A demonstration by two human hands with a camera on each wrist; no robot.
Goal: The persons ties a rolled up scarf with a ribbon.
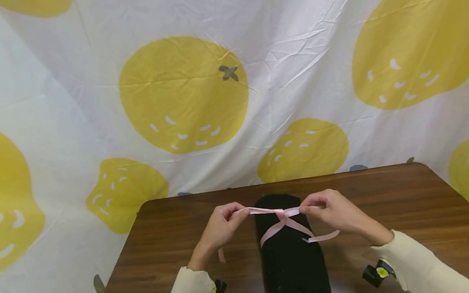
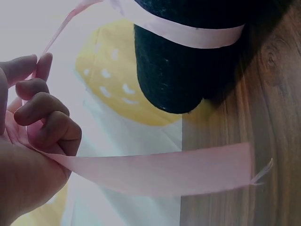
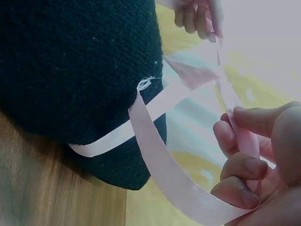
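Observation:
A pink ribbon (image 1: 280,216) circles a long black knitted bundle (image 1: 293,265) and crosses itself on top in a knot or twist. My left hand (image 1: 225,225) pinches one side of the ribbon between thumb and forefinger, left of the crossing. On the other side my right hand (image 1: 329,210) pinches the opposite length. Between the two hands the ribbon runs nearly straight, just above the bundle. In the left wrist view a loose ribbon tail (image 2: 188,172) hangs from the left palm. A frayed tail (image 3: 160,150) loops below the right fingers in the right wrist view.
The bundle lies lengthwise on a brown wood-grain table (image 1: 163,242) with rounded far corners. Behind the table's far edge hangs a white cloth (image 1: 215,170) printed with yellow fruit. Small black cameras are strapped at both wrists.

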